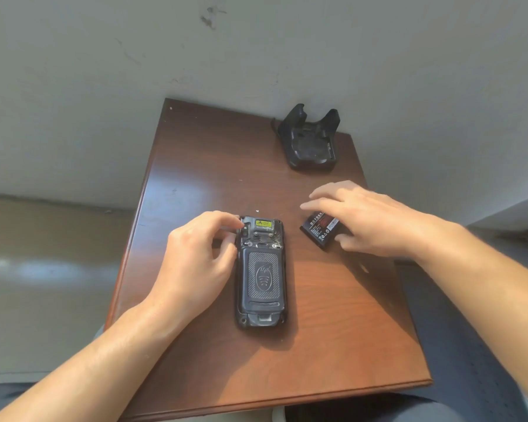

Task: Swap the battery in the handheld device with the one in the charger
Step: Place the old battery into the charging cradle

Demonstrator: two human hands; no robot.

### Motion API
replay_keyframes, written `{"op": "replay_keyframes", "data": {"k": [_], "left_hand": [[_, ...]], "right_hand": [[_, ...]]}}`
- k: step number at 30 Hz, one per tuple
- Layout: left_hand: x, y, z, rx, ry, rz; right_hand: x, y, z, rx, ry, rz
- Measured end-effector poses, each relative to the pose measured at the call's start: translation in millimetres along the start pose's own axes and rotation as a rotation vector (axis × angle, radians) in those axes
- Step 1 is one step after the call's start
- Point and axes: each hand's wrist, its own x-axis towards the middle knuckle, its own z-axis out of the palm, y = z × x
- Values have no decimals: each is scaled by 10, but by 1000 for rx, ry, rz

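A black handheld device (261, 272) lies face down in the middle of a small brown table (214, 166), its textured back cover in place. My left hand (195, 257) rests against the device's upper left corner, fingertips touching its top edge. A black battery (319, 228) with a printed label lies flat on the table to the device's right. My right hand (366, 220) hovers over it, thumb against its near edge, fingers spread above its far side. The black charger cradle (310, 141) stands at the table's far right corner, its slot looking empty.
The table stands against a grey wall. A tan floor shows at the left and dark blue carpet at the right. The table's front edge is near my body, and bare wood lies in front of the device.
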Motion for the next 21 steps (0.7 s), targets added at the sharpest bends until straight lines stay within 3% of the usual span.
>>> {"op": "replay_keyframes", "data": {"k": [4, 7, 11, 15, 21], "left_hand": [[1, -3, 4, 5, 8, 16], [0, 6, -1, 13, 4, 32], [-1, 4, -17, 30, -25, 42], [-6, 26, -31, -11, -29, 5], [-7, 60, -27, -25, -34, 1]], "right_hand": [[68, 40, 116, -79, 63, -101], [113, 110, 144, 18, 73, -123], [115, 187, 89, 235, 85, -77], [152, 305, -5, 407, 221, -12], [521, 525, -302, 454, 408, 105]]}}
